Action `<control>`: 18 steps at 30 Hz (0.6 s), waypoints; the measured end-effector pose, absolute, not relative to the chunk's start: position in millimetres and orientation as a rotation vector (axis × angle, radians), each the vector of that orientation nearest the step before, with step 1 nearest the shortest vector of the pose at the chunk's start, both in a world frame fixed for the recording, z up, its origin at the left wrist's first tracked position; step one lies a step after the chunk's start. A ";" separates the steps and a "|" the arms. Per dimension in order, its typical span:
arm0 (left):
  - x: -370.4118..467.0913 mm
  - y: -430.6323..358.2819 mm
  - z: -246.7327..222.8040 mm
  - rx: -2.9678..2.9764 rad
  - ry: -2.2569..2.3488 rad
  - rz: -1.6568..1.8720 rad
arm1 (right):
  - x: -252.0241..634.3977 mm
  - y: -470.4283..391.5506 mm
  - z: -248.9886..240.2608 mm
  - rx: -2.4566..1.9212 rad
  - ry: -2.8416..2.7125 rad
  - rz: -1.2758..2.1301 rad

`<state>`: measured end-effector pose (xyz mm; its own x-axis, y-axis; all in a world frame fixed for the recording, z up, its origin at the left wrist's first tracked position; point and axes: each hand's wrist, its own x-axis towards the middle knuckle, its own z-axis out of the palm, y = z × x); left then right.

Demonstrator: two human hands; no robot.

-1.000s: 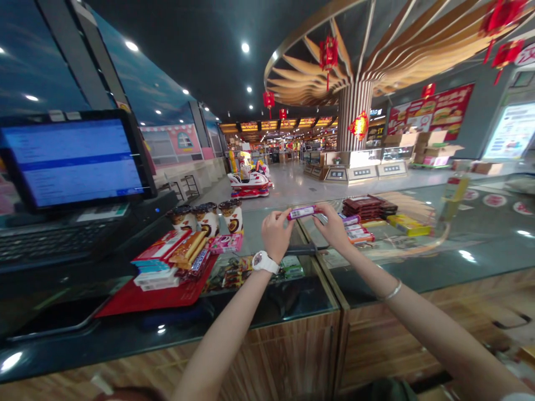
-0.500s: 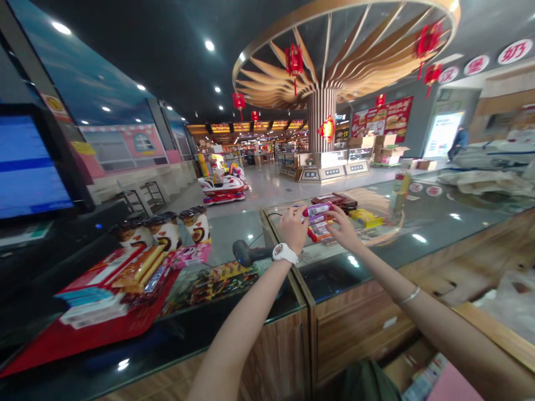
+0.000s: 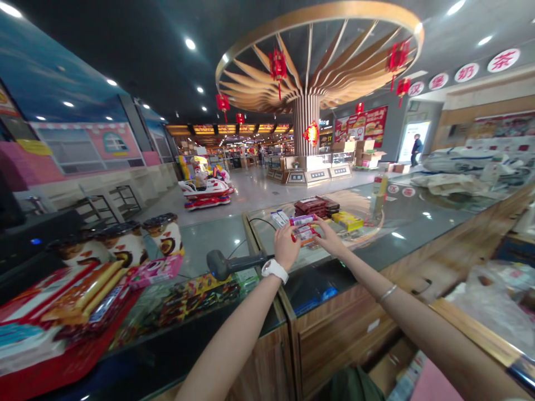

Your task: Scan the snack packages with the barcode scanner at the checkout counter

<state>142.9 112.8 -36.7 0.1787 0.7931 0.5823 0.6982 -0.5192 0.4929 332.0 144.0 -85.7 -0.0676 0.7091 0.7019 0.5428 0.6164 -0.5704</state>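
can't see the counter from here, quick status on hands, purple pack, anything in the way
Left hand and right hand at opposite ends of purple pack; grip unclear. Black scanner left of the hands, not between them.

4 round white signs (image 3: pixel 467 72) read 汉, 堡, 奶, 茶.

Red lanterns (image 3: pixel 278 65) hang near a ribbed column (image 3: pixel 306 114) above glossy floor (image 3: pixel 254 186).

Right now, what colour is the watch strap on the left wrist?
White; the watch strap shows best in the head view.
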 end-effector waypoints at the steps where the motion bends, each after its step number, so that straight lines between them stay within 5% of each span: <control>1: 142.1 113.6 -39.4 2.331 1.495 1.217 | 332.5 145.5 -89.3 -1.035 -1.742 0.200; 18: 142.2 116.1 -48.2 2.411 1.623 0.943 | 336.9 162.5 -106.0 -1.134 -1.800 0.299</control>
